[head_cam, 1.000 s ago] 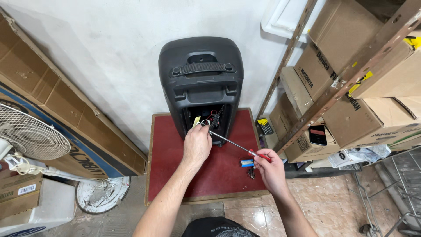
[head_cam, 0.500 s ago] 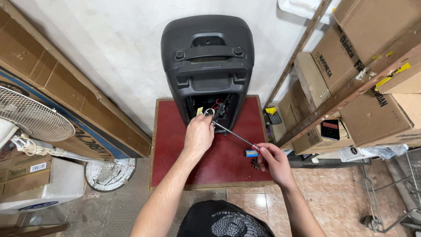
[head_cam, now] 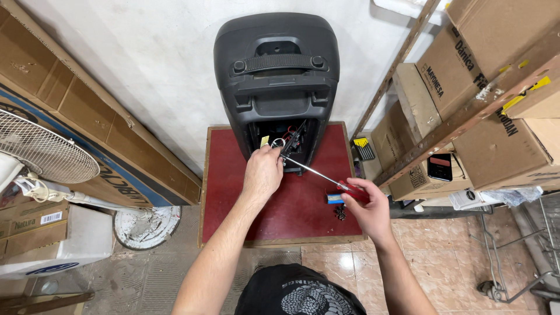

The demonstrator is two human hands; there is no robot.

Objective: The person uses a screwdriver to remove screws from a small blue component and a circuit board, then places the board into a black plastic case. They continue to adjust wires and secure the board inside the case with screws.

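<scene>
Just ahead of the right hand's (head_cam: 367, 207) grip, screwdriver (head_cam: 318, 174) toward speaker (head_cam: 276, 81).

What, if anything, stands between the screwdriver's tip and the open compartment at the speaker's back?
Nothing visible does. The right hand holds the screwdriver, whose shaft runs clear to the compartment. The left hand grips wires beside the tip.
</scene>
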